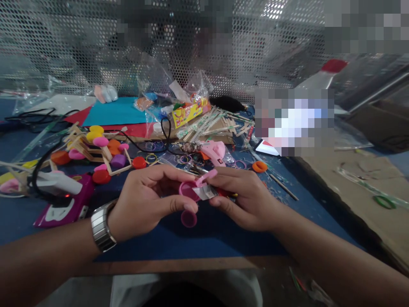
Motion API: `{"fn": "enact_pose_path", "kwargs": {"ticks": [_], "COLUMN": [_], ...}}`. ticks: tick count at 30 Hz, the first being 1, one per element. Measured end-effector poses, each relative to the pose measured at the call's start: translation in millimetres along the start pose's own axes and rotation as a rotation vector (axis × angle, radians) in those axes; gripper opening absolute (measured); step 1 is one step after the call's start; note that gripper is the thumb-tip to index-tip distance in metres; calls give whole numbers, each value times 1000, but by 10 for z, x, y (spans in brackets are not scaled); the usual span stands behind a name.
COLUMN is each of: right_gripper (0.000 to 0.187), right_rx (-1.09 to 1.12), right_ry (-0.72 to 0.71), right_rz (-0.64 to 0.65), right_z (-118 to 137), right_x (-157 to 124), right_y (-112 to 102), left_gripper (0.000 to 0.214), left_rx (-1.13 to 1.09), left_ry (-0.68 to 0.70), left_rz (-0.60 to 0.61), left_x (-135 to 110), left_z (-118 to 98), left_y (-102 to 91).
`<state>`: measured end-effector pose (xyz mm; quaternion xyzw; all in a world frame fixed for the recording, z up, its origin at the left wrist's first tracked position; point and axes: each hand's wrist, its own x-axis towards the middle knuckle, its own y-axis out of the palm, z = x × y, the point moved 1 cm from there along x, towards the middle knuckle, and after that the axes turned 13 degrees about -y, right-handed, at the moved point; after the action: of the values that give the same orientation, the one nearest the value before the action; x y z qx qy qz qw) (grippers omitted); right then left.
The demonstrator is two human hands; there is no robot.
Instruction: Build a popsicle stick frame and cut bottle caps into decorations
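My left hand (150,200), with a silver watch (101,228) on its wrist, is closed round a pink bottle cap (188,189). A second pink cap (188,218) shows just below its thumb. My right hand (246,196) is closed on a pink-handled tool (206,176) with a metal blade (207,192) that touches the upper cap. Both hands meet above the blue table mat (198,238), near its front edge.
A structure of wooden sticks and coloured caps (96,149) stands at the left, beside a magenta device (68,204) and black cables. Stick bundles (211,123), plastic bags, rubber bands and an orange cap (259,166) lie behind. Cardboard (361,187) lies at the right.
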<state>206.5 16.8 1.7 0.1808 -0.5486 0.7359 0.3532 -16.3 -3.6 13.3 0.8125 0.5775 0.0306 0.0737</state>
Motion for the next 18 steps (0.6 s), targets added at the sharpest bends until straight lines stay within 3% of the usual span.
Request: {"fn": "enact_pose_path", "kwargs": {"ticks": [5,18], "right_gripper": [33,33], "right_rx": [9,-3], "right_ry": [-4,-20], "right_rz": [-7,-23], "right_z": [-14,-34], "right_x": [-19,-26], "right_y": [2,-12], "left_gripper": [31,33], "left_rx": [3,20], "left_ry": [20,-97], "left_rz": [7,65], "left_x": [-4,74], "left_z": [0,-17], "left_y": [-11,-52]}}
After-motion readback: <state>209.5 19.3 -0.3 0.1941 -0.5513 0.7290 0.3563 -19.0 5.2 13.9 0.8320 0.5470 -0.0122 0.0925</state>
